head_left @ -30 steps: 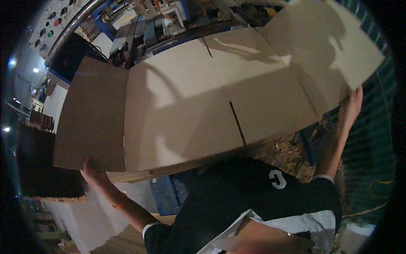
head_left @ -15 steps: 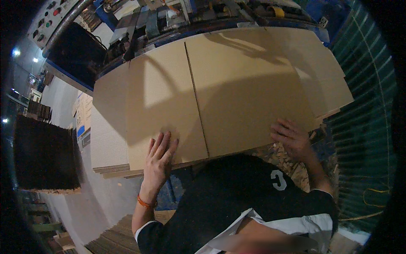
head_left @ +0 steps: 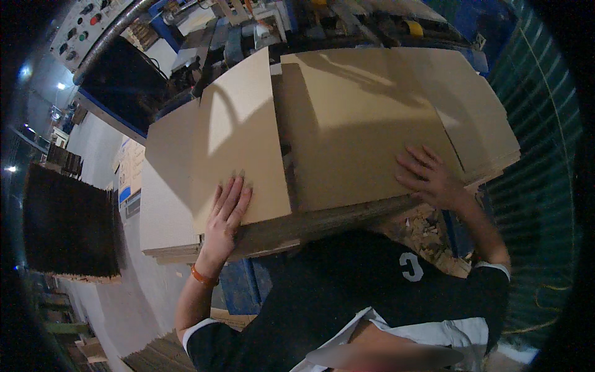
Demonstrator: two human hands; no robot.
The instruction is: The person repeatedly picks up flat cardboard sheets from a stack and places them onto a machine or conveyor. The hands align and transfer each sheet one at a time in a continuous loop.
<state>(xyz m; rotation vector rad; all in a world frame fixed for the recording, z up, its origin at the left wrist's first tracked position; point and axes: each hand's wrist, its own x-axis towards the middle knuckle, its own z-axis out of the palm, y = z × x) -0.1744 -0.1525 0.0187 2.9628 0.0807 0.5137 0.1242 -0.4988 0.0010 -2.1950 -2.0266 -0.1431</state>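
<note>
Two groups of brown cardboard sheets lie side by side before me. My left hand [head_left: 228,209] rests with fingers stretched on the near part of the left cardboard panel [head_left: 238,142], whose right edge stands raised over a dark gap. My right hand [head_left: 431,177] lies spread on the near right part of the larger right cardboard panel [head_left: 353,118]. Paler cardboard flaps extend outward at both sides, the left flap [head_left: 166,186] and the right flap [head_left: 480,111]. Layered edges of a stack [head_left: 347,217] show below the top sheets, along the near side.
A machine [head_left: 248,37] with belts and bars stands along the far side. Its control panel [head_left: 83,34] with buttons is at the upper left. A dark stack [head_left: 71,223] sits on the floor at left. Green corrugated sheeting [head_left: 539,155] rises at right; cardboard scraps [head_left: 427,235] lie below.
The left panel's right edge has lifted, and the thin slit between the panels has become a wider gap. My right hand has moved slightly farther onto the cardboard.
</note>
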